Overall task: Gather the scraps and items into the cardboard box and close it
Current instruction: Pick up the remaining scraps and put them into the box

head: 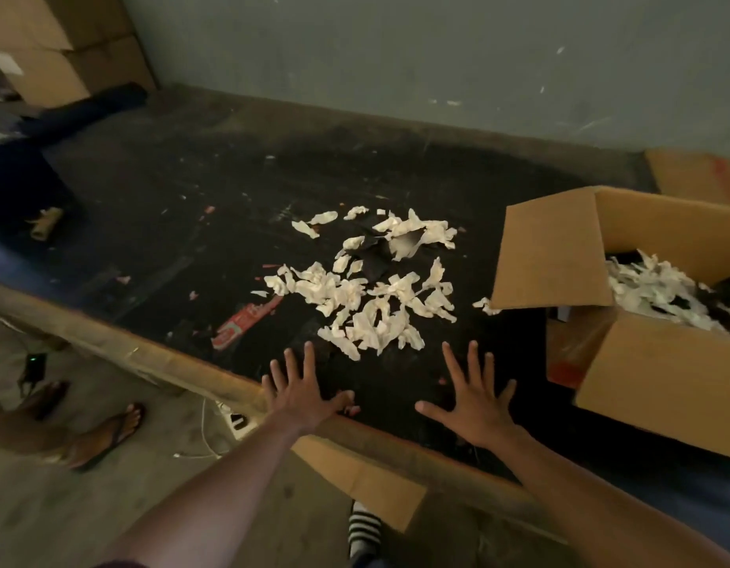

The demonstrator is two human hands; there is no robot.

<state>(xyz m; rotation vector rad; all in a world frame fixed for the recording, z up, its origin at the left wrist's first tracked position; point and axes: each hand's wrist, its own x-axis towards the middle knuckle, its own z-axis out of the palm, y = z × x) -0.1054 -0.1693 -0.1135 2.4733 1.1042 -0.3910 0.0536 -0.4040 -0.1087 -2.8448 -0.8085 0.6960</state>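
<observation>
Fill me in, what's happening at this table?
A person is clearing white scraps off a dark table into an open cardboard box on the right, which already holds scraps. Both hands, left hand and right hand, are spread flat and empty near the table's front edge, just short of the pile. A red wrapper lies left of the pile. The box flaps are open.

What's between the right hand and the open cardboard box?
Bare dark tabletop in the head view; the right hand is empty and the cardboard box stands apart.
</observation>
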